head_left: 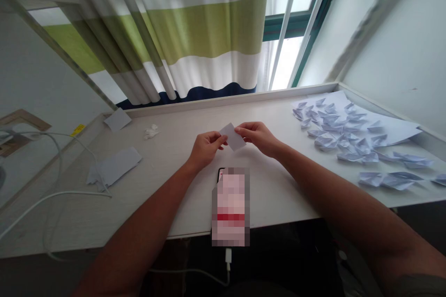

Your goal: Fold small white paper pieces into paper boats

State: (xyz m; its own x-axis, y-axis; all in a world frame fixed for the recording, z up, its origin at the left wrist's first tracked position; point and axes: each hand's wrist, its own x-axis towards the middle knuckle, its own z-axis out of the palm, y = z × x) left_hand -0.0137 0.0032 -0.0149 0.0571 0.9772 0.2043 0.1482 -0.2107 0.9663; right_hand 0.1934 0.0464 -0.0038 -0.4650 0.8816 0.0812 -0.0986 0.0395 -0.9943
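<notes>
A small white sheet of paper (233, 138) is held up over the middle of the desk, turned so a corner points up. My left hand (205, 149) pinches its left edge between thumb and fingers. On its upper right side my right hand (259, 137) grips it the same way. Just below the hands, a phone (232, 206) with a blurred-out screen lies at the desk's front edge. Many folded paper pieces (334, 125) are spread on the right side of the desk. At the left lies a stack of white paper sheets (116, 167).
A single paper sheet (117, 119) lies at the back left corner, near a crumpled white scrap (151, 132). White cables (62, 193) loop over the left side. A charging plug (228, 256) hangs from the phone. Larger sheets (393, 125) lie under some folded pieces. A raised rim (230, 100) borders the desk (181, 125).
</notes>
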